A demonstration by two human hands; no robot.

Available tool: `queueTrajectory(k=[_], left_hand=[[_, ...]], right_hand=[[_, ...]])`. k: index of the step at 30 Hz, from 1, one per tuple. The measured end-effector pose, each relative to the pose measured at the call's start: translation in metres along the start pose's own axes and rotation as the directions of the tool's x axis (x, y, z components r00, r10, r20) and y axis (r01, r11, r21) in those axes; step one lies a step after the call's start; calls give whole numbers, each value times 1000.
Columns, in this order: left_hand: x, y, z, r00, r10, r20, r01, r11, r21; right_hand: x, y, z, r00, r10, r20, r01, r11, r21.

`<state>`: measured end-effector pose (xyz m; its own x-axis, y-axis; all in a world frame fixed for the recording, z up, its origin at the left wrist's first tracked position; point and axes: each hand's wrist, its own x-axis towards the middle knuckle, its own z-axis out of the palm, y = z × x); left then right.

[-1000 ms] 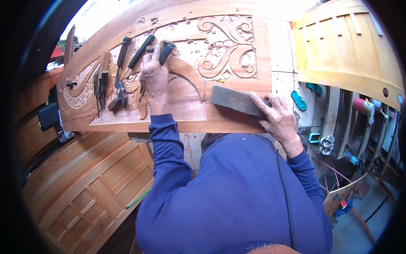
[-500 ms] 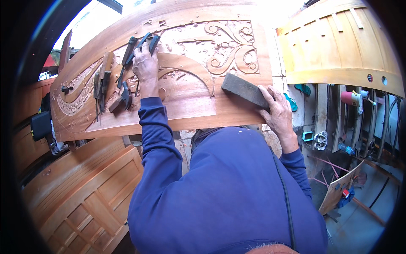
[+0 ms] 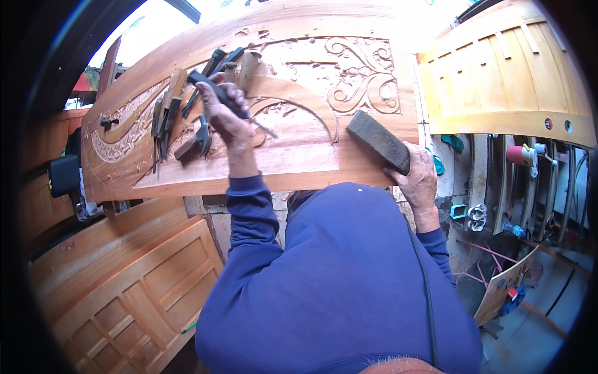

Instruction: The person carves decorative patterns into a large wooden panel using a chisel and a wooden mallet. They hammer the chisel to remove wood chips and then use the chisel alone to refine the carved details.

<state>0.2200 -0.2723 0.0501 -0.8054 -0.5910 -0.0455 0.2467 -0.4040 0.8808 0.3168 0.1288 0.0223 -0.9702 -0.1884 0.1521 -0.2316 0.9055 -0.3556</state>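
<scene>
Raised over the carved wooden door panel point(image 3: 293, 163), my left hand point(image 3: 229, 124) is closed round the dark handle of a chisel point(image 3: 215, 88). The chisel's thin blade points down and to the right. My right hand point(image 3: 420, 181) grips the near right end of a dark rectangular block point(image 3: 377, 140), which lies at a slant on the panel's plain right part. Left of my left hand, a hammer point(image 3: 200, 138) and several carving chisels point(image 3: 167, 118) lie on the panel. More tool handles point(image 3: 249, 65) lie just beyond that hand.
Wood shavings are scattered over the carved scrolls point(image 3: 361, 75). A pale wooden panel point(image 3: 504, 81) stands at the far right, above a rack of boards point(image 3: 476, 165) and a pink cup point(image 3: 517, 154). A panelled door point(image 3: 146, 290) leans at the lower left.
My left hand has picked up a chisel from the group of tools and turned it toward the right. My right hand stays at the block. The whole view has shifted slightly.
</scene>
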Motion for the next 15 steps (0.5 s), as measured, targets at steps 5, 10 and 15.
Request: queueTrajectory(k=[5, 10, 15], left_hand=[[-14, -46, -6, 982, -191, 8, 186, 942, -280], [-16, -77, -16, 954, -7, -299, -34, 991, -131], [-13, -84, -11, 931, 71, -358, -176, 946, -271]], right_hand=[[7, -8, -2, 1000, -27, 13, 27, 999, 27], [18, -33, -18, 942, 113, 317, -289, 754, 589], [39, -49, 2, 955, -138, 264, -98, 692, 715]])
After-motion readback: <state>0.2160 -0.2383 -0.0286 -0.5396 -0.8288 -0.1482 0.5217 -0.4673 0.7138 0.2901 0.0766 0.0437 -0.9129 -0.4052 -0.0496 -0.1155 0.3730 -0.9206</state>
